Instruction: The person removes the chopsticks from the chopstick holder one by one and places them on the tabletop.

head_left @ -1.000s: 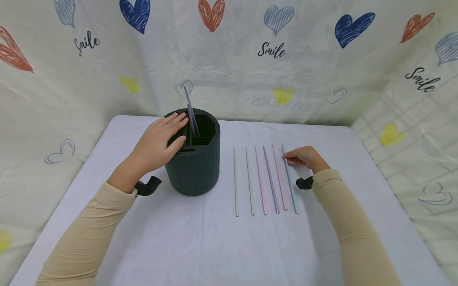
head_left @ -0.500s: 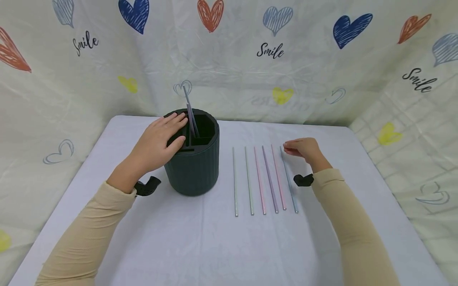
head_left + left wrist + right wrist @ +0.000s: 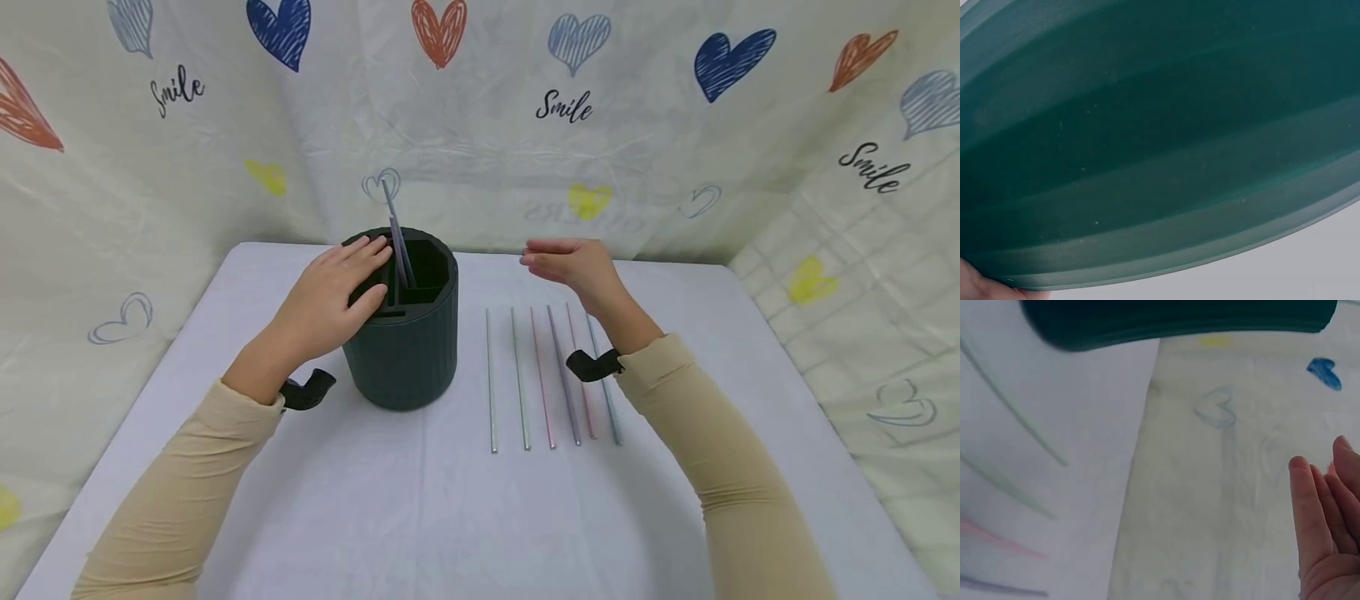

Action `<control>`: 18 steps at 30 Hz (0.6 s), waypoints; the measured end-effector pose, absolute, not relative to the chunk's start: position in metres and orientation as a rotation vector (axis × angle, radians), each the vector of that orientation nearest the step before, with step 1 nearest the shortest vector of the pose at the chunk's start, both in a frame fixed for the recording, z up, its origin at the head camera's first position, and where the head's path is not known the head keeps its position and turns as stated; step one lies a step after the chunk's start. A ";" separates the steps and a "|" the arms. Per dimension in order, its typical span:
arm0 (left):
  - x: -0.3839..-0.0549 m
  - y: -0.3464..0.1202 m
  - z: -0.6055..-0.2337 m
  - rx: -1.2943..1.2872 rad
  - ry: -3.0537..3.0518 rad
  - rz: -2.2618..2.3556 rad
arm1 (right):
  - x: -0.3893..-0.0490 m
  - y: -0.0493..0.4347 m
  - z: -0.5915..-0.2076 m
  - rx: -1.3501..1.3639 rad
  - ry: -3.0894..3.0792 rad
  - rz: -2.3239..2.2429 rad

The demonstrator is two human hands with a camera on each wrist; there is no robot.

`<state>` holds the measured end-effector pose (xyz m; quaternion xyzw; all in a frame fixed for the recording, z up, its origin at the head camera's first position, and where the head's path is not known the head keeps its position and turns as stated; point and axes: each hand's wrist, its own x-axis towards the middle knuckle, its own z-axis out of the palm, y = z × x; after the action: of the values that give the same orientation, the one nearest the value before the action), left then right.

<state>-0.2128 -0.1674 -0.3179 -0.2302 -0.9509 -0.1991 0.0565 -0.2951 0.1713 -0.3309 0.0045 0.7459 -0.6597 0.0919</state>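
My left hand (image 3: 322, 300) rests on the top of a dark green ribbed round holder (image 3: 405, 367), fingers laid across its rim. In the left wrist view the holder's wall (image 3: 1160, 125) fills most of the picture. Two thin purplish-blue sticks (image 3: 401, 254) stand tilted in one of its compartments. Above the table's back edge, right of the holder, my right hand (image 3: 573, 268) hovers with fingers extended and nothing seen between them. In the right wrist view that hand (image 3: 1329, 531) is apart from every stick.
Several slender sticks lie side by side right of the holder, among them a pale green one (image 3: 491, 383), a purple one (image 3: 565, 383) and a blue one (image 3: 612, 417). A white cloth covers the table (image 3: 420, 517). Behind hangs a heart-printed curtain (image 3: 480, 125).
My right hand has left the blue stick, risen, and moved left toward the holder. That stick's far end has shifted slightly left. The left hand keeps its place.
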 end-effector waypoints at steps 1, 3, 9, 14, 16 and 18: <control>-0.213 -0.167 -0.318 -0.700 -2.884 -0.604 | -0.295 0.164 -0.327 -0.012 2.200 -1.975; -0.213 -0.167 -0.318 -0.705 -2.883 -0.599 | -0.294 0.150 -0.320 -0.064 2.170 -2.015; -0.215 -0.166 -0.319 -0.712 -2.890 -0.572 | -0.297 0.113 -0.302 -0.227 2.157 -2.064; -0.215 -0.166 -0.319 -0.709 -2.901 -0.563 | -0.301 0.088 -0.292 -0.322 2.121 -2.084; -0.216 -0.166 -0.319 -0.707 -2.898 -0.562 | -0.302 0.080 -0.289 -0.355 2.114 -2.075; -0.217 -0.167 -0.320 -0.705 -2.892 -0.563 | -0.303 0.074 -0.286 -0.393 2.117 -2.051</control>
<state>-0.2166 -0.1674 -0.3203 -0.2324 -0.9531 -0.1856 0.0562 -0.3034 0.0735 -0.2862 -0.1316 0.7095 -0.6873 0.0837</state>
